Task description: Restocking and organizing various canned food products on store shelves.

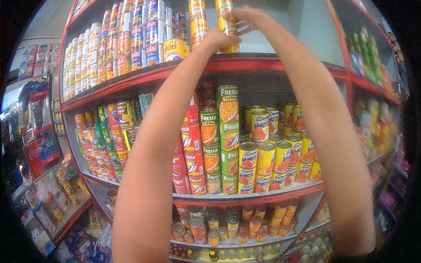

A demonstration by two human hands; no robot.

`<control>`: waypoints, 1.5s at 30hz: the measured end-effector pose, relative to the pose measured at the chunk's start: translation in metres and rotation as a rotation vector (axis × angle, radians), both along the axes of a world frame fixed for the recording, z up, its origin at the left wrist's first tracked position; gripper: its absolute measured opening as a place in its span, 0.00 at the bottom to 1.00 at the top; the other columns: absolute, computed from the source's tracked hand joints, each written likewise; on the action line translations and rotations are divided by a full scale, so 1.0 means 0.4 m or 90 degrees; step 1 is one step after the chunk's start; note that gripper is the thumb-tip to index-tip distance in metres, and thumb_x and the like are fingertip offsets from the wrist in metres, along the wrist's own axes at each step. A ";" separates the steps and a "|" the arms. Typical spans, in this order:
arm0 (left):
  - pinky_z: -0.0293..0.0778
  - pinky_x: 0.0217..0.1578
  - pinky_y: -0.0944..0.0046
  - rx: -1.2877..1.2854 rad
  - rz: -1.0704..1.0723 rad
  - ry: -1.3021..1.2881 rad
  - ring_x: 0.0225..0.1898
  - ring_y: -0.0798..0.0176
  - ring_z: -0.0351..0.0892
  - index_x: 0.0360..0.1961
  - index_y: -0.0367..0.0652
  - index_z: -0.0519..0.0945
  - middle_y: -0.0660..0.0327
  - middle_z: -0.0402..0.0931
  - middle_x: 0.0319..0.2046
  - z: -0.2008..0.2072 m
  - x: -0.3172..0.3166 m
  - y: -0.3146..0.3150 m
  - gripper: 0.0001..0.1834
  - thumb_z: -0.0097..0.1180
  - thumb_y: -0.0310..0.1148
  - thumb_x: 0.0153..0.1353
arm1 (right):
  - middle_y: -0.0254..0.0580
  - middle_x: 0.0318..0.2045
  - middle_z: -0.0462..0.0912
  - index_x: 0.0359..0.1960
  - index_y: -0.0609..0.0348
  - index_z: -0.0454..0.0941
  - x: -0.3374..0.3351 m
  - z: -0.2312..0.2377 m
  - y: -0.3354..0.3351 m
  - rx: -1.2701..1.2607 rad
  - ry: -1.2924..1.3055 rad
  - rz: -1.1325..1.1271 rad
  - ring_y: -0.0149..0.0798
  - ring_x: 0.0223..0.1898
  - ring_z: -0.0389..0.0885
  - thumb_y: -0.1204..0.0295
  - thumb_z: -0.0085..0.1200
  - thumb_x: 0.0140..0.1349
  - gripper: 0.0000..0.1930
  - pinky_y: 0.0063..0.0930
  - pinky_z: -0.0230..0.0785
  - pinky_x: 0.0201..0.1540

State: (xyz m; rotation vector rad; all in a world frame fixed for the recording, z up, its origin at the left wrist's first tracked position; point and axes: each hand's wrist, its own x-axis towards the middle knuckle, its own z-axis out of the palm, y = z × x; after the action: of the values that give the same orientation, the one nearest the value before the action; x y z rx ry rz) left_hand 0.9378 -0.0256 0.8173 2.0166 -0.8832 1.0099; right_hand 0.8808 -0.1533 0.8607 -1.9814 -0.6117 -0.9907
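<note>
On upper shelf [272, 64], near front edge: stack of yellow cans [227, 25], top cut off by picture's rim. Left hand [219, 38] at lowest can, right hand [247, 18] higher, on stack's right side. Fingers touch cans; whether pinching or merely steadying, cannot tell. Uneven sideways push could topple stack or knock neighbouring yellow column [198, 25]. Forearms hide some middle-shelf cans; stack's far side unseen.

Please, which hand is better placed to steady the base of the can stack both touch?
Probably the left hand: it sits low at the yellow can stack, while the right hand is higher.
</note>
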 end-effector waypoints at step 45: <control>0.76 0.39 0.62 -0.050 0.641 0.092 0.38 0.57 0.81 0.44 0.32 0.77 0.51 0.79 0.38 -1.317 -0.356 1.997 0.17 0.60 0.31 0.55 | 0.55 0.37 0.82 0.45 0.68 0.76 0.142 -1.514 2.123 -0.030 0.180 0.563 0.49 0.42 0.81 0.68 0.66 0.44 0.25 0.37 0.72 0.45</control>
State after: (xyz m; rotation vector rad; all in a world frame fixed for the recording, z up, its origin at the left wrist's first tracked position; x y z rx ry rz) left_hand 0.7955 0.7732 0.2905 2.4354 0.3311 1.3318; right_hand 0.9375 0.6959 0.2549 -1.5696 -1.1977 -0.1514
